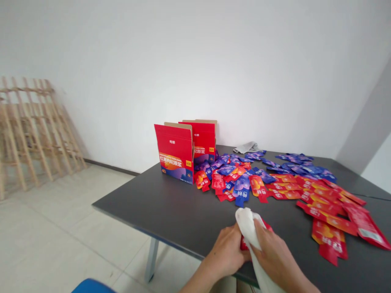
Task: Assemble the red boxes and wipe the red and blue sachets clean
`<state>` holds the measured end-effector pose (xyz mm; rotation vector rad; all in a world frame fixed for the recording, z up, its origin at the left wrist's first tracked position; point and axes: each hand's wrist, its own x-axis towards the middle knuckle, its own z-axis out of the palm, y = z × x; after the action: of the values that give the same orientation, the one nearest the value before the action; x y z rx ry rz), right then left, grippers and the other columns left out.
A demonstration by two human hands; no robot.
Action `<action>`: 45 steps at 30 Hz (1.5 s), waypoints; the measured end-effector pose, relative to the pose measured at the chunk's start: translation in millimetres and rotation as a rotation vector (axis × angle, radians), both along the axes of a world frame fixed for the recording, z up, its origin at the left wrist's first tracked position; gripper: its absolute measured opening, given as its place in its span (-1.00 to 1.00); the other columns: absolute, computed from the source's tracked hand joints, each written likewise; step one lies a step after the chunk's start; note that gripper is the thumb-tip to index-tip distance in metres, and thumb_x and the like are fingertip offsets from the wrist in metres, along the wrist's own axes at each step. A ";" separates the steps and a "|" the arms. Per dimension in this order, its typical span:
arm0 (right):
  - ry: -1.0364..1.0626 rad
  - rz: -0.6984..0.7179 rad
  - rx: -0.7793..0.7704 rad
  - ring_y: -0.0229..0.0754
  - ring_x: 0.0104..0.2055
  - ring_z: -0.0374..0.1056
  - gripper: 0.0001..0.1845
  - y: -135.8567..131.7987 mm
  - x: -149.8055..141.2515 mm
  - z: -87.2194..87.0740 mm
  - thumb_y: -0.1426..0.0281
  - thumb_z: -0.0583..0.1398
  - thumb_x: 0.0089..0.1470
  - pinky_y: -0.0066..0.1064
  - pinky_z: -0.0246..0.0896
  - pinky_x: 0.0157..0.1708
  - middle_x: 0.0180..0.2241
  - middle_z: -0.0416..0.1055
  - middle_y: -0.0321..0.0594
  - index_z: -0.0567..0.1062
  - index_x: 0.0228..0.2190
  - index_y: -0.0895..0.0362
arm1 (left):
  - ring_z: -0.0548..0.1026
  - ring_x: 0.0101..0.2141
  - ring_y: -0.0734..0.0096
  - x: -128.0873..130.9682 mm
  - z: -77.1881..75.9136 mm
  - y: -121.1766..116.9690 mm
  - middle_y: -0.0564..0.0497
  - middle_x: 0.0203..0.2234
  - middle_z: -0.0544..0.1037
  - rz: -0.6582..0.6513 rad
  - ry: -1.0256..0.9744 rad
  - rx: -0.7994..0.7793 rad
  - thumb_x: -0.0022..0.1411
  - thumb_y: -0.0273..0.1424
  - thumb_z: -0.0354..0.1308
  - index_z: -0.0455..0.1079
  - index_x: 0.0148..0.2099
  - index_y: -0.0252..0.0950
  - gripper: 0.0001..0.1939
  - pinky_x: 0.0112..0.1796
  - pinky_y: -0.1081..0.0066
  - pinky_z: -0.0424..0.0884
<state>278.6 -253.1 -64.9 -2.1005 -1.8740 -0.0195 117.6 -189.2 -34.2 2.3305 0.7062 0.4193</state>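
At the near edge of the table, my left hand (226, 251) is closed on a red pouch (243, 244), mostly hidden by my fingers and a white cloth. My right hand (275, 252) grips the white cloth (248, 226), which lies over the pouch and hangs down toward my lap. A red corner also shows past the right fingers. Beyond my hands lies a mixed heap of red and blue spouted pouches, among them a blue pouch (242, 188) and a red-orange pouch (258, 187). More red pouches (331, 238) spread out to the right.
Two open red cartons (175, 152) stand at the table's back left. A grey cloth (245, 147) lies behind the heap, with blue pouches (305, 167) at the back right. Wooden racks (33, 130) lean on the wall at far left. Something blue (91, 286) shows below the dark table (171, 207).
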 end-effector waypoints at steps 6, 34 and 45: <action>0.029 -0.161 -0.059 -0.02 -0.20 0.37 -0.54 -0.5 -2.4 11.0 0.52 -0.02 0.04 -0.34 0.15 -0.30 -0.22 0.42 0.02 0.19 0.02 0.30 | 0.42 -0.16 0.16 0.6 0.2 -2.3 -0.02 -0.13 0.46 0.079 0.145 0.021 0.00 -0.23 0.17 0.21 -0.03 -0.23 -0.53 -0.21 0.39 0.26; -0.067 -0.242 -0.176 -0.03 -0.14 0.33 -0.50 -7.5 -20.6 39.0 0.52 0.01 -0.02 -0.33 0.12 -0.23 -0.19 0.39 0.01 0.19 0.02 0.29 | 0.41 -0.10 0.16 4.1 -2.3 -1.1 -0.07 -0.16 0.48 0.081 0.176 0.077 0.06 -0.30 0.11 0.19 -0.08 -0.25 -0.64 -0.15 0.37 0.20; -0.031 -0.197 -0.175 -0.02 -0.13 0.33 -0.50 -10.8 -19.2 37.7 0.47 0.03 0.00 -0.32 0.13 -0.20 -0.17 0.39 0.02 0.20 0.02 0.29 | 0.41 -0.10 0.19 3.9 -1.8 -2.2 -0.05 -0.15 0.48 0.076 0.171 0.075 0.07 -0.33 0.09 0.19 -0.03 -0.24 -0.62 -0.14 0.38 0.18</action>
<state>259.4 -263.9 -27.2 -2.4088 -1.7346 0.0683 121.5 -191.4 -36.0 2.4368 0.8762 0.2858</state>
